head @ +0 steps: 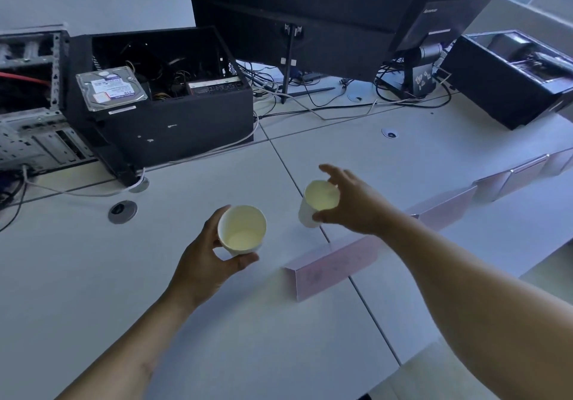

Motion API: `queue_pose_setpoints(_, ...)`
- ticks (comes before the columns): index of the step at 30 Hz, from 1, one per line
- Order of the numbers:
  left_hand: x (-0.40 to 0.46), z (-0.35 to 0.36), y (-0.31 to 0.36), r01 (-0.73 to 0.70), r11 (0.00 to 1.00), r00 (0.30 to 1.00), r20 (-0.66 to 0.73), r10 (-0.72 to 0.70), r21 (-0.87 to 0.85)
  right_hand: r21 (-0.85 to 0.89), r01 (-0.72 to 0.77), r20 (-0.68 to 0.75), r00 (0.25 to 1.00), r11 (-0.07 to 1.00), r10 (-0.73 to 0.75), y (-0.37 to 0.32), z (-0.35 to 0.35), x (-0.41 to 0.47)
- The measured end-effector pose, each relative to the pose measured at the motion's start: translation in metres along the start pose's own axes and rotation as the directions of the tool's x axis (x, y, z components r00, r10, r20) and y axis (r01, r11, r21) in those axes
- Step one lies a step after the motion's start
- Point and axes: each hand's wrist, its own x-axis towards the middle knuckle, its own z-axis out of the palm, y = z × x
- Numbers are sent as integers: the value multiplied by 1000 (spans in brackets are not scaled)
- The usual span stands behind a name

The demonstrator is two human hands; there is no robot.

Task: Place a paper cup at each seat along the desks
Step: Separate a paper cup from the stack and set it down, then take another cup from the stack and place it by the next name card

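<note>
White desk point(93, 275) panels butt together here, seams running away toward the back wall; grey cable grommets sit in the surface. Back left: an open black computer case point(161, 102) with a hard drive point(110, 88) lying on its top edge, loose wiring visible inside. A second, bare metal chassis point(28, 98) stands at far left. Two dark monitors point(297, 12) occupy the back centre, cables tangled beneath them. Another black box point(511, 77) sits back right. A row of pink folded name cards point(335, 263) runs diagonally along the desk from centre to right.

Left hand point(204, 263): grip closed around a paper cup point(242, 228), thumb on the near wall, fingers on the far side. Cup is open-mouthed, tilted toward the viewer, empty inside, held above the desk.

Right hand point(350, 204): a second paper cup point(319, 202), thumb on its near side at the rim, fingers spread loosely over the far rim, index raised. Grip only partly closed. Cup is upright, just behind the nearest pink card, near the seam; cannot tell whether its base touches the desk.

The two cups are near each other, not touching.
</note>
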Motion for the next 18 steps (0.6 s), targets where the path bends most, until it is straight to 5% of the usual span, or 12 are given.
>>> queue_pose_setpoints(5, 3, -1, 3, -1, 1000, 1000, 1, 1, 9, -62, -48, 119, 991, 997, 55, 20, 41, 20)
queue_pose_setpoints(18, 15, 22, 19, -14, 1000, 1000, 27, 13, 14, -163, -29, 161, 985, 986, 56, 30, 47, 29)
